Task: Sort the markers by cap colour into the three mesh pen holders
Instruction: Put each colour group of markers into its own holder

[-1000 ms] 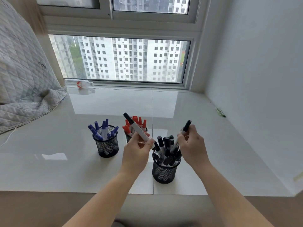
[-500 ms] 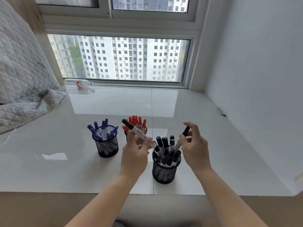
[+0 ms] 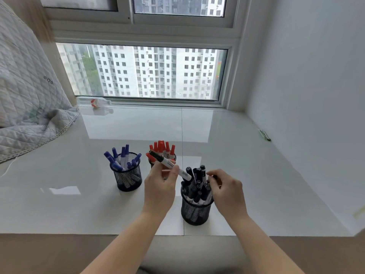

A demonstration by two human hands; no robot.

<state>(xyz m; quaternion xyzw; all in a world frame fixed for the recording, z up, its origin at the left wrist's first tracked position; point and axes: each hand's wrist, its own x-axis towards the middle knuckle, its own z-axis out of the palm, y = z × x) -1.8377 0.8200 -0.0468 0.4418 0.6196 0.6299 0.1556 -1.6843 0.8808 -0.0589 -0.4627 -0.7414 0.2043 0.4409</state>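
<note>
Three black mesh holders stand on the glossy white sill. The left holder [image 3: 129, 179] has several blue-capped markers [image 3: 123, 157]. The middle holder [image 3: 151, 164], mostly hidden behind my left hand, has red-capped markers [image 3: 162, 147]. The near right holder [image 3: 195, 212] is packed with black-capped markers [image 3: 194, 189]. My left hand [image 3: 159, 188] pinches a white black-capped marker [image 3: 167, 163], tilted with its cap up and to the left, just left of the black holder. My right hand [image 3: 227, 190] is at that holder's right rim, its fingertips curled on a black-capped marker [image 3: 203, 171] standing in it.
A quilted grey blanket [image 3: 23, 107] lies over the sill's left end. A plastic bottle [image 3: 94, 101] lies along the window frame at the back. Thin green pens [image 3: 264, 134] lie by the right wall. The sill's front edge [image 3: 98, 233] runs under my forearms.
My right hand has come down with its black-capped marker, which now stands in the black holder. My left hand has lowered slightly and moved right with its marker.
</note>
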